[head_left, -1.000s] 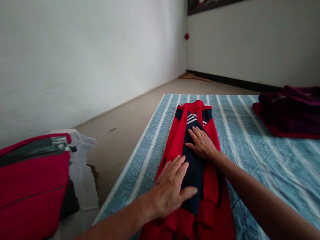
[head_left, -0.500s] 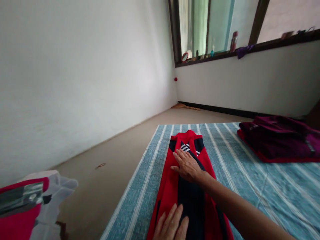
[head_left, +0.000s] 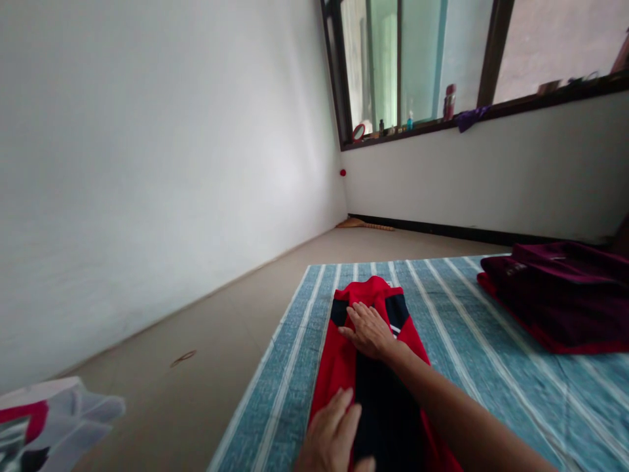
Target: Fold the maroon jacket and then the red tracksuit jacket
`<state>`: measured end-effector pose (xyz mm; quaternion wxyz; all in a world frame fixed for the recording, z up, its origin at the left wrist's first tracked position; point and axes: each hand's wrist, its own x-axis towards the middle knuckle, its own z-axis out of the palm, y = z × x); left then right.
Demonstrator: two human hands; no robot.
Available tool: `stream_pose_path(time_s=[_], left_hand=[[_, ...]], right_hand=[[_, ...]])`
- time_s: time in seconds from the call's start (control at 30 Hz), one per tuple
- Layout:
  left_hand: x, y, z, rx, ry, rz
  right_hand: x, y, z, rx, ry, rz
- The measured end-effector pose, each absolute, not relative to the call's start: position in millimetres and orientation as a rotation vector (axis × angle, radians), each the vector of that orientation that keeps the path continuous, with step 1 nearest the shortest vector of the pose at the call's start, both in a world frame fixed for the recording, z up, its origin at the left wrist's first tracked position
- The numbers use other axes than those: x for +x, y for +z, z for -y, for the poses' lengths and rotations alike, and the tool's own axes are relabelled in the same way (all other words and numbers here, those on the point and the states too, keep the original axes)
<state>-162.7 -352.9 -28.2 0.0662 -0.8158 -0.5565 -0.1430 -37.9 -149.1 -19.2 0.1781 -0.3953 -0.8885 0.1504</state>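
A folded red and navy jacket [head_left: 324, 367] lies lengthwise on the blue striped sheet [head_left: 289, 354], its collar end pointing away from me. My right hand [head_left: 368, 331] rests flat on its upper part, just below the collar, with the fingers stretched out. The palm and fingers cover most of the white stripes there. Nearer to me, my left hand [head_left: 330, 432] is on the left side of the jacket, fingers extended and thumb apart. The jacket's near end runs out of view, partly behind my right forearm.
A stack of folded purple and red clothes [head_left: 555, 295] sits on the sheet to the right. On the floor at left are a white plastic bag [head_left: 88, 419] with pink print and a thin loop [head_left: 183, 358]. Small items line the windowsill [head_left: 417, 128].
My right hand has slid up the jacket toward the collar, covering the white stripes. My left hand has also shifted forward a little. The camera view has tilted up and turned slightly right.
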Motion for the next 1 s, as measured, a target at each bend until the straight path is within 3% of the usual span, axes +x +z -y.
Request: stream_pose_path(time_s=[0.17,0.4,0.6,0.8,1.0], left_hand=[[-143.8,16.8,244.3,-2.282,-0.526,2.059],[-132.4,13.3,128.5,-2.083,-0.517,2.397],[-138.6,13.2,87.4,-1.889,-0.574,2.637],[-121.6,13.4,70.2,-1.450,-0.961,2.704],[-117.0,-13.5,77.1,-1.382,-1.184,2.613]], right_hand=[[-36.7,-27.7,130.2,-1.128,0.438,2.464],[-29.6,-33.1,124.4,-1.054,0.472,2.382],[-30.9,-34.6,124.9,-1.049,0.496,2.309],[-27.6,-35.5,125.1,-0.964,0.660,2.107],[-18.0,-31.8,123.5,-0.977,0.734,1.938]])
